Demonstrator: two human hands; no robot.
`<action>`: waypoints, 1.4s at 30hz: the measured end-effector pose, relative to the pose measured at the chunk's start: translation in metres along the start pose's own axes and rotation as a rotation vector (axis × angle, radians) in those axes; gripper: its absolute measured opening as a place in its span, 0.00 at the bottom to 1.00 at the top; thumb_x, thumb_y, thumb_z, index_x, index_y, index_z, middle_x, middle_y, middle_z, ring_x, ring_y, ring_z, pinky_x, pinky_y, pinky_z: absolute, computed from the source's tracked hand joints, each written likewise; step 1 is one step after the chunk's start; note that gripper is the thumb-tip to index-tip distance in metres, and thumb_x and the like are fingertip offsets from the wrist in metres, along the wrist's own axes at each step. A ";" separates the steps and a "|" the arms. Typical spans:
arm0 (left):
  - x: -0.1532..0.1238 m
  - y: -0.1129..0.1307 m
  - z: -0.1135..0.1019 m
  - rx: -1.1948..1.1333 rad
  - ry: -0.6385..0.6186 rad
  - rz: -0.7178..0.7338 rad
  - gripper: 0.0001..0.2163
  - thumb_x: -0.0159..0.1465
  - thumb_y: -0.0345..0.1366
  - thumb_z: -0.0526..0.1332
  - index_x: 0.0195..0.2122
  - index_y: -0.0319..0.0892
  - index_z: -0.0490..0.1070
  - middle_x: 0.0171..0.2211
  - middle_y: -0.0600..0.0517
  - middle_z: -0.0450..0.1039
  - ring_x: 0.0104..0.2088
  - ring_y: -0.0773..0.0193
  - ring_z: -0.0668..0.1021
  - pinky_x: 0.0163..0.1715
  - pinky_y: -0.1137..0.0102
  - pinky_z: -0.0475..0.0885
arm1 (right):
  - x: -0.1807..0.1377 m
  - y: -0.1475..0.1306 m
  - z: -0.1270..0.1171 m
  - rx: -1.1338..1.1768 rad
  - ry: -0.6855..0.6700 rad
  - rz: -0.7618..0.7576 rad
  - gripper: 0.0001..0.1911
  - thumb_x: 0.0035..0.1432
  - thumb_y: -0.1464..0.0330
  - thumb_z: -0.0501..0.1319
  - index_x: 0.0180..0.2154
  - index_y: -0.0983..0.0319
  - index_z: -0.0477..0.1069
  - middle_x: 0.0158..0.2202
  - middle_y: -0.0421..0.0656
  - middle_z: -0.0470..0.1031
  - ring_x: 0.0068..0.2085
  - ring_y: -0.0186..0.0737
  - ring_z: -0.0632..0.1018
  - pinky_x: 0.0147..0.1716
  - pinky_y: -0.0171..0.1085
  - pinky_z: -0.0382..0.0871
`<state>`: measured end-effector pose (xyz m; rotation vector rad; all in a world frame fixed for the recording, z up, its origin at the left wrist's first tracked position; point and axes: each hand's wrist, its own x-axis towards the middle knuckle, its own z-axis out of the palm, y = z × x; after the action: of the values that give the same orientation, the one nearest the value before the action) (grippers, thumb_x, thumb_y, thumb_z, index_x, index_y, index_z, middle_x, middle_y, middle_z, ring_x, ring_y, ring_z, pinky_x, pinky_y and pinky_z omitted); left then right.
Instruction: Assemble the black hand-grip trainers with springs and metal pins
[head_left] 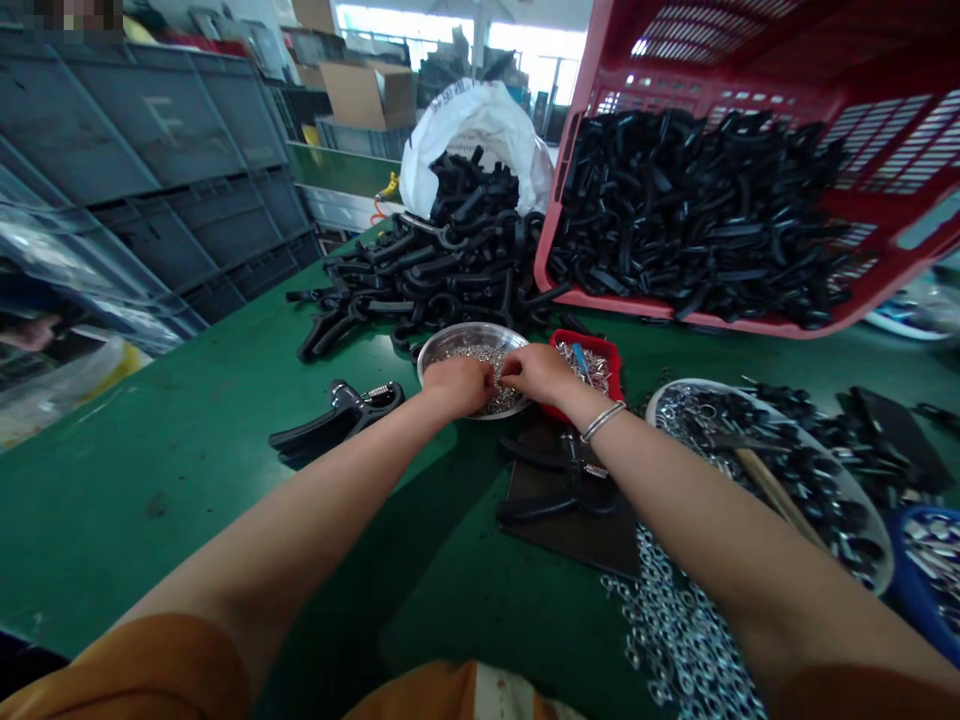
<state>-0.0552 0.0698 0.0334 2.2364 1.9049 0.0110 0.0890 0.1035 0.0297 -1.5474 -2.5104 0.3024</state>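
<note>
My left hand (460, 386) reaches into a round bowl (431, 352) of tiny metal parts, its fingers curled together. Over the bowl's right side, my right hand (541, 370) has thumb and fingers pinched, close to the left fingertips. Whatever either hand pinches is too small to make out. A black hand gripper with a spring (330, 425) lies left of the bowl. Another black hand gripper (544, 508) rests on a dark flat pad (592, 545) below the bowl, partly under my right forearm. A small red tray (618, 372) of metal pins stands right of the bowl, with a blue item in it.
Black handles (435, 270) are heaped behind the bowl, spilling from a white sack (424, 165). A tilted red crate (551, 235) holds more. At right are a white basin (885, 560) with a hammer (776, 495), a blue tub (911, 590) and scattered metal rings (675, 630). Grey crates (165, 130) stand left.
</note>
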 end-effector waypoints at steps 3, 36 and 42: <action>0.004 0.002 0.001 -0.045 0.010 -0.007 0.13 0.56 0.47 0.54 0.37 0.52 0.73 0.40 0.51 0.74 0.41 0.53 0.74 0.36 0.63 0.68 | -0.010 0.005 -0.003 0.134 0.043 -0.038 0.05 0.49 0.68 0.60 0.29 0.61 0.74 0.31 0.41 0.77 0.32 0.36 0.75 0.30 0.33 0.64; 0.017 0.013 0.010 -0.006 0.011 0.112 0.11 0.59 0.36 0.52 0.37 0.41 0.72 0.39 0.43 0.73 0.37 0.52 0.75 0.34 0.61 0.68 | -0.196 0.044 0.016 0.331 0.437 0.353 0.13 0.52 0.59 0.56 0.30 0.61 0.72 0.29 0.43 0.77 0.32 0.40 0.76 0.33 0.38 0.69; -0.018 0.036 0.002 -0.168 0.195 0.289 0.12 0.63 0.38 0.47 0.41 0.42 0.66 0.39 0.47 0.71 0.37 0.59 0.74 0.32 0.67 0.66 | -0.200 0.040 0.017 0.174 0.453 0.216 0.10 0.55 0.64 0.54 0.31 0.61 0.72 0.30 0.44 0.76 0.33 0.40 0.76 0.34 0.38 0.69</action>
<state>-0.0231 0.0469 0.0392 2.4443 1.5782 0.4309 0.2077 -0.0595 -0.0056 -1.6047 -1.9295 0.1677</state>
